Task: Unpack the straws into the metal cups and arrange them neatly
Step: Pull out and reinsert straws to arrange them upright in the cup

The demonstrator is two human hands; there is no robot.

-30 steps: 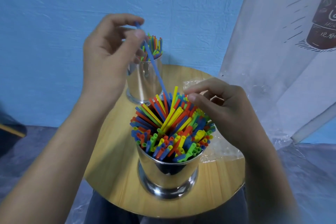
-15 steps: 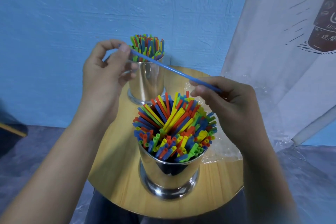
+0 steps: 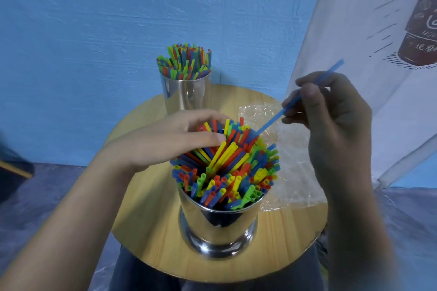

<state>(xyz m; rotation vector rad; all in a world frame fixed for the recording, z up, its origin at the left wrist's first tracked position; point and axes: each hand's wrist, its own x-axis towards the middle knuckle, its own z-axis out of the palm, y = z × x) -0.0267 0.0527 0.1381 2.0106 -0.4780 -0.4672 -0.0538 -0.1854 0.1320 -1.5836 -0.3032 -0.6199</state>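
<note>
A shiny metal cup stands near the front of the round wooden table, packed with coloured straws that lean at mixed angles. My right hand pinches a single blue straw whose lower end dips into the far side of that bundle. My left hand reaches over the cup's left side, its fingers curled among the straw tops; whether they grip any is unclear. A second metal cup full of upright straws stands at the back of the table.
A crumpled clear plastic wrapper lies on the table right of the near cup. A blue wall rises behind, and a white printed banner leans at the right. My lap shows below the table edge.
My left hand let go of the blue straw and dropped onto the near cup's straws. My right hand now holds the straw alone, tilted with its lower end in the bundle.
</note>
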